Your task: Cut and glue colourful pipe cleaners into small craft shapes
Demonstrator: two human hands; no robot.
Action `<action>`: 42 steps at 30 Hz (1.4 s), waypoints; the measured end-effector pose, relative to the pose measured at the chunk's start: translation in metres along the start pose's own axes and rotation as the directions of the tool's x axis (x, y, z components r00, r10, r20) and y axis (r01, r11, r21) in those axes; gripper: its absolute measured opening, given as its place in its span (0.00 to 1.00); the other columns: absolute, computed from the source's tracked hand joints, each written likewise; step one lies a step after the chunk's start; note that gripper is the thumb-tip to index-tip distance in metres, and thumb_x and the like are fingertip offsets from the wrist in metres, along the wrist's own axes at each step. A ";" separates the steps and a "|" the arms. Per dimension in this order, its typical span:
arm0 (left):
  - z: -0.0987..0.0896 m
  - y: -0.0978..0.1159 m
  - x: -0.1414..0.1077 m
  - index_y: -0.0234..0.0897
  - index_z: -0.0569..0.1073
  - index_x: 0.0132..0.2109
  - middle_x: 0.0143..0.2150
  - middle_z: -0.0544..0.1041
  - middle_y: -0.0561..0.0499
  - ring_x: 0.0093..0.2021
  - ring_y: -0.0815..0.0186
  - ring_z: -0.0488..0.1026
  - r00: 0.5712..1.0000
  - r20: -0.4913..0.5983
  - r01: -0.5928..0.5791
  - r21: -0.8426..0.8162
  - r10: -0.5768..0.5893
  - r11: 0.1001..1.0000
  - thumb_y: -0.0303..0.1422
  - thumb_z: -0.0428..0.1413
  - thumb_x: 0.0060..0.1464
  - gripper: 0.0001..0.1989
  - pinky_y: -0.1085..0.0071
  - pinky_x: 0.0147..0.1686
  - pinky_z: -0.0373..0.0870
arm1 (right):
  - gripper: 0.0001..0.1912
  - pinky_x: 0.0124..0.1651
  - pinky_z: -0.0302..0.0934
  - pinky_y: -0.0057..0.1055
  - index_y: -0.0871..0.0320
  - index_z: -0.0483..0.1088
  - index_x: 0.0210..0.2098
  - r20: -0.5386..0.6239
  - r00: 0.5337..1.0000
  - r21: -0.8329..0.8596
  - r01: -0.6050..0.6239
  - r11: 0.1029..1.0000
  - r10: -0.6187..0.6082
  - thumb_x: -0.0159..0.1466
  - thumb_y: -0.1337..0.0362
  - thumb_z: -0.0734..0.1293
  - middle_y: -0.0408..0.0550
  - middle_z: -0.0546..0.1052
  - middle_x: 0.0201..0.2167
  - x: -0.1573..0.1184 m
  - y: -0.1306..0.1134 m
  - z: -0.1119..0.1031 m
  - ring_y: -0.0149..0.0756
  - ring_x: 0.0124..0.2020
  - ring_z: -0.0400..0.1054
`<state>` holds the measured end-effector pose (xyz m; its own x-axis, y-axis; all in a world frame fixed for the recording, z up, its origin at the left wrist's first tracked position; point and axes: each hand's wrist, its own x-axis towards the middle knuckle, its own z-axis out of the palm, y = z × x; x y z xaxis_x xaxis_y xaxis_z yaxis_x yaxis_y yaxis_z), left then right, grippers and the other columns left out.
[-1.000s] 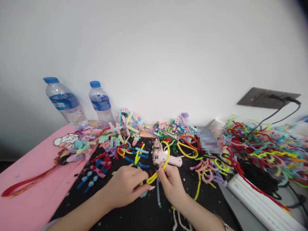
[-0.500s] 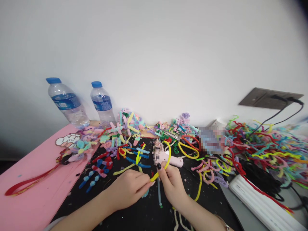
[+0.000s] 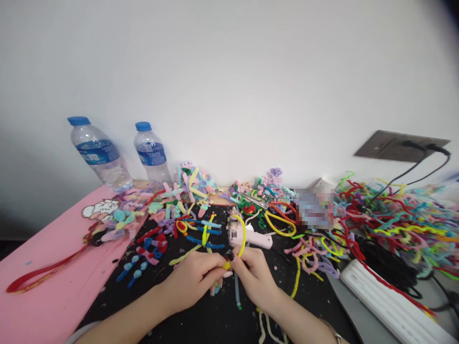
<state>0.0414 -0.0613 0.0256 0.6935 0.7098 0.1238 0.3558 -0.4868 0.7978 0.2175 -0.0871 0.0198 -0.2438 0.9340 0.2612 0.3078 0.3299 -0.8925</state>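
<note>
A yellow pipe cleaner [image 3: 244, 232] curves up in an arc from between my fingertips. My left hand [image 3: 196, 277] is closed with thumb and fingers pinching its lower end. My right hand [image 3: 255, 277] pinches it too, close against the left fingertips, with a dark-nailed thumb on top. Right behind the arc lies a pale pink glue gun [image 3: 253, 239] on the black mat [image 3: 201, 315]. A clear glue stick [image 3: 237, 291] shows below my hands. Left of the glue gun, blue and yellow pipe cleaners [image 3: 206, 234] lie crossed over each other.
Scissors with red and yellow handles [image 3: 281, 224] lie behind the glue gun. Tangled pipe cleaners [image 3: 401, 224] cover the right side, near a white power strip [image 3: 390, 306]. Two water bottles [image 3: 98, 153] stand against the wall at left. A red strap loop [image 3: 46, 274] rests on pink board [image 3: 43, 306].
My right hand has moved left and slightly down, bringing its fingertips up to the left ones. The yellow arc has shifted left and lower along with it.
</note>
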 end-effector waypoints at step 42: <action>-0.013 -0.021 0.007 0.36 0.69 0.32 0.25 0.70 0.55 0.16 0.75 0.61 0.829 -0.383 0.197 -0.482 -0.408 0.853 0.44 0.50 0.58 0.15 0.78 0.15 0.58 | 0.15 0.38 0.62 0.36 0.60 0.65 0.42 -0.584 0.787 -0.681 -0.341 0.648 -0.199 0.56 0.63 0.61 0.54 0.73 0.37 0.030 0.042 -0.100 0.44 0.37 0.69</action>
<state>0.0303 -0.0396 0.0178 0.1895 0.9819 0.0031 0.1382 -0.0298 0.9900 0.3149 -0.0316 0.0264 0.2835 0.7495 0.5983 0.9089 -0.0111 -0.4168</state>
